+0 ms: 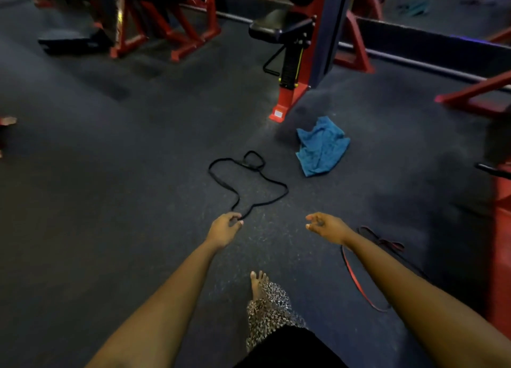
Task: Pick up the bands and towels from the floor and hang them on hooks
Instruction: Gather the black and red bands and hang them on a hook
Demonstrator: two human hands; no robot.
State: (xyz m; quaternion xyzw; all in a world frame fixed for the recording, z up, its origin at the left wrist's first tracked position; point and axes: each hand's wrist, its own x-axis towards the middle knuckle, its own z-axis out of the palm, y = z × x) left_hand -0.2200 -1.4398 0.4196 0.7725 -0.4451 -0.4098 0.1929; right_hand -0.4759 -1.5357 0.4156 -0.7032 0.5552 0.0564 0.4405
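Note:
A thin black band lies in a loose loop on the dark gym floor ahead of me. My left hand pinches the near end of that loop at floor level. My right hand hovers to the right with its fingers loosely apart and nothing in it. A crumpled blue towel lies beyond the band, close to the foot of a red machine. A red and black band stretches across the floor under my right forearm, partly hidden by it.
A red weight machine with a black seat stands just behind the towel. More red frames line the back left, and another red frame runs along the right edge. My bare foot is planted below my hands.

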